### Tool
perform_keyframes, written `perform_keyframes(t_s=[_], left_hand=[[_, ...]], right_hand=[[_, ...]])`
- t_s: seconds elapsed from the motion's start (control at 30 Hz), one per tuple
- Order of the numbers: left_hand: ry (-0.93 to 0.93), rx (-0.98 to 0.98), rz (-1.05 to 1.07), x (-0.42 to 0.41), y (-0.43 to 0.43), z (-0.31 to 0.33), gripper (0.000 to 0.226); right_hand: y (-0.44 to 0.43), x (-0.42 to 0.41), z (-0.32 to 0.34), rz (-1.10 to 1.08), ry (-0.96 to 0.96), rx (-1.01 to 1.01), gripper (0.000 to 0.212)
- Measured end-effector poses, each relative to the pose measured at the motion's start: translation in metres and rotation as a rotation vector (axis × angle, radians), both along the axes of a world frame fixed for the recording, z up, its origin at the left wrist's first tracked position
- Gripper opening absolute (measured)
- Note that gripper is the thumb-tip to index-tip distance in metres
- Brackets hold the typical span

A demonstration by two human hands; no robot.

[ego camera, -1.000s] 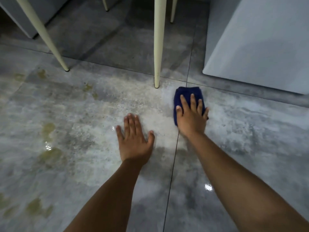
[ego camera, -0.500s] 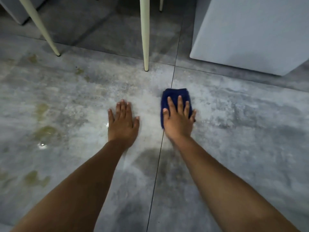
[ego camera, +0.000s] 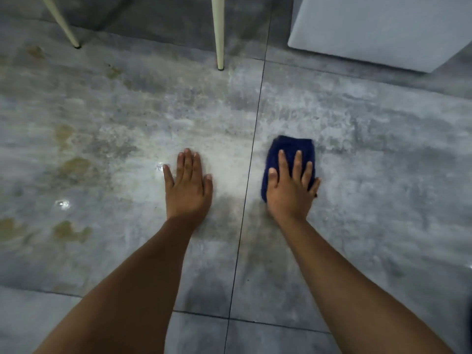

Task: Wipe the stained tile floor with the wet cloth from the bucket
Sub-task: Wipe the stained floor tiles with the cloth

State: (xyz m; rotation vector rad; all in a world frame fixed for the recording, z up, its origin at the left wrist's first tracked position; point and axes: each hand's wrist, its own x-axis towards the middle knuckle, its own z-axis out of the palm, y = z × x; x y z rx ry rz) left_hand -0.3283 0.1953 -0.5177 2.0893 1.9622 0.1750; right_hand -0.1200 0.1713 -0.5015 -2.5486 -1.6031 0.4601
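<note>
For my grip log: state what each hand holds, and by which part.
Nothing is gripped. The right hand presses flat on the cloth, covering its near half; the left hand rests flat on the floor.

Grey tile floor (ego camera: 383, 200), mottled and glistening, with yellowish stains (ego camera: 74, 167) left of the left hand (ego camera: 187, 190). Beyond that hand stand two cream legs (ego camera: 219, 34); a pale cabinet (ego camera: 383, 29) sits farther right.

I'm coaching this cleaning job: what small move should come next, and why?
Probably sweep the blue cloth under the right hand leftward across the grout line: the yellowish stains lie far left of it, and the left hand only rests flat on the floor.
</note>
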Motion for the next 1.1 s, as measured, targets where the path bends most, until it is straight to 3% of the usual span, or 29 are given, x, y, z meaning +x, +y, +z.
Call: perform_keyframes(t_s=[0.13,0.23,0.33,0.43,0.6,0.7,0.8,0.9,1.0,1.1], left_hand=[[0.009,-0.055,0.001,-0.011,-0.028,-0.003,0.06],[0.013,-0.048,-0.001,-0.015,-0.024,0.001,0.061],[0.022,-0.055,-0.026,-0.015,-0.027,0.0,0.061],[0.027,-0.02,-0.051,-0.02,-0.02,0.002,0.061],[0.013,-0.035,-0.036,-0.007,-0.015,-0.002,0.061],[0.004,-0.079,-0.025,0.001,-0.029,0.0,0.065],[-0.018,-0.079,-0.077,0.022,-0.08,0.005,0.068],[-0.003,-0.11,-0.024,0.042,-0.1,0.007,0.068],[0.02,-0.082,-0.022,0.053,-0.087,0.014,0.068],[0.065,-0.05,-0.029,0.049,-0.086,0.015,0.068]], right_hand=[[-0.108,-0.012,-0.003,-0.202,-0.03,-0.003,0.052],[-0.145,-0.059,0.005,-0.074,-0.008,0.05,0.052],[-0.125,-0.084,0.002,0.069,0.002,0.042,0.052],[-0.065,-0.059,0.001,0.129,0.036,0.027,0.052],[-0.064,0.034,-0.003,-0.189,-0.033,-0.015,0.053],[-0.117,0.014,-0.007,-0.301,-0.075,0.062,0.051],[-0.147,-0.019,-0.007,-0.101,-0.044,0.083,0.052],[-0.113,0.019,-0.001,0.089,-0.029,0.023,0.052],[-0.1,0.082,0.003,-0.162,-0.059,0.031,0.053],[-0.15,0.074,-0.002,-0.448,-0.029,0.111,0.052]])
